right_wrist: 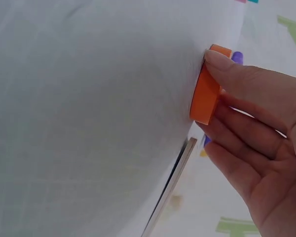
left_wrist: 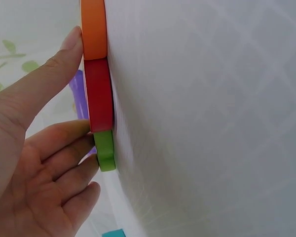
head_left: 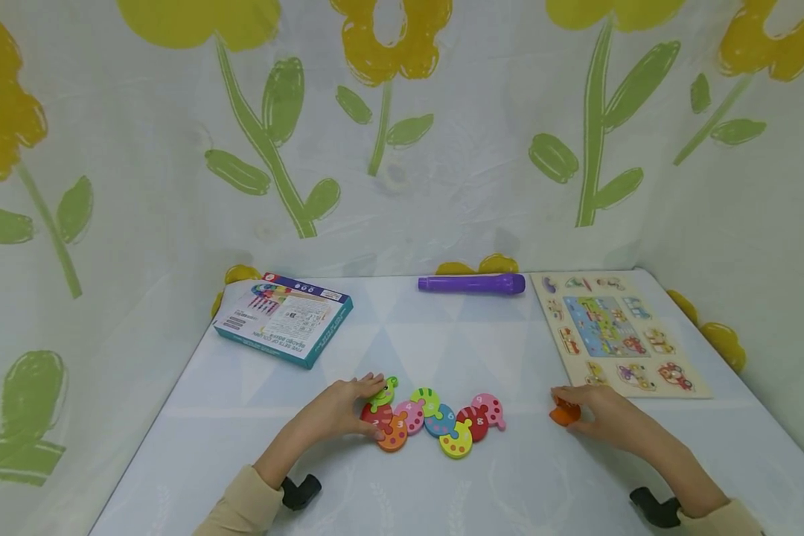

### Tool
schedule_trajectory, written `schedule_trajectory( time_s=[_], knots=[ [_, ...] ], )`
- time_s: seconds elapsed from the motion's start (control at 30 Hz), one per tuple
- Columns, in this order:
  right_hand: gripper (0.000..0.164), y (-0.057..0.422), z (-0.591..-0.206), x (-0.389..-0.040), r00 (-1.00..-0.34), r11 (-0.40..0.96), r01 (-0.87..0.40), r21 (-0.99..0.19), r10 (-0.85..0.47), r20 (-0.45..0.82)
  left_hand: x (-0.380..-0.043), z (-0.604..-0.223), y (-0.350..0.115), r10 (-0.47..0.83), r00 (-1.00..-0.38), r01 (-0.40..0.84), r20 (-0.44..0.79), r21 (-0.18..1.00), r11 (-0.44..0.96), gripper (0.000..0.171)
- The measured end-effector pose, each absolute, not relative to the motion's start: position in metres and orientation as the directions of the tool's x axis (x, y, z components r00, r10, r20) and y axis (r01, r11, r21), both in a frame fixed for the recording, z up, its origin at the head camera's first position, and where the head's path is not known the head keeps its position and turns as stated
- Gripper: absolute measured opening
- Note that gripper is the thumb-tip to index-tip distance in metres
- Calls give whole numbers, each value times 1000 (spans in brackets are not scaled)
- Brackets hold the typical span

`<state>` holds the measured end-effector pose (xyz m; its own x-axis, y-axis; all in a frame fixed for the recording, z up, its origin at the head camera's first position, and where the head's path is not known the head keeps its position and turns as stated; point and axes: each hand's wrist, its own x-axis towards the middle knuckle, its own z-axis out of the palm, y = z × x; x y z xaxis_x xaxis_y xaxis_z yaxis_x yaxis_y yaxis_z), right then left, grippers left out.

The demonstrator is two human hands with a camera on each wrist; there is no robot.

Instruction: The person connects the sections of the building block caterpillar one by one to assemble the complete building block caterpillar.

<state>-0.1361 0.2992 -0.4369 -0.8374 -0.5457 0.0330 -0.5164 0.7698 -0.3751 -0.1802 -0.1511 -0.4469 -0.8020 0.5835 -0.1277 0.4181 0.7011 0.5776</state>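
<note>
A caterpillar puzzle (head_left: 440,421) of joined, numbered wooden pieces in several colours lies in a wavy line on the table. Its green head piece (head_left: 382,396) is at the left end and a pink piece (head_left: 488,408) at the right end. My left hand (head_left: 335,409) rests at the head end, thumb on the orange body piece (left_wrist: 94,34), fingertips at the red piece (left_wrist: 98,96) and green head. Off to the right, my right hand (head_left: 606,418) pinches a loose orange puzzle piece (right_wrist: 205,94) between thumb and fingers, low over the table; its face is mostly hidden.
A flat teal-edged box (head_left: 284,316) lies at the back left. Along the back edge is a purple microphone-shaped tube (head_left: 472,284). A wooden picture puzzle board (head_left: 563,380) lies at the right, just beyond my right hand. Flower-printed cloth (head_left: 476,164) hangs behind the table.
</note>
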Motion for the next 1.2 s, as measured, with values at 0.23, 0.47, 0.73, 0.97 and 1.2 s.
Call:
schedule_trajectory(
  time_s=[0.23,0.47,0.73,0.97,1.2],
  knots=[
    [50,297,-438,-134,-846,776,-507,-375,-532,41,-180,-448,-151,583,-801,415,-135,575,704,84],
    [50,288,-434,-129,-859,776,-476,-415,-511,29,-180,-447,-151,573,-807,408,-140,569,714,82],
    [50,280,-434,-124,-863,778,-473,-413,-504,40,-180,-446,-150,573,-808,406,-138,574,711,83],
    [49,269,-432,-119,-877,789,-429,-440,-480,-5,-180,-447,-150,573,-809,410,-132,572,710,83],
    [50,260,-430,-113,-880,804,-439,-402,-474,12,-180,-447,-150,576,-808,418,-125,568,710,82]
  ],
)
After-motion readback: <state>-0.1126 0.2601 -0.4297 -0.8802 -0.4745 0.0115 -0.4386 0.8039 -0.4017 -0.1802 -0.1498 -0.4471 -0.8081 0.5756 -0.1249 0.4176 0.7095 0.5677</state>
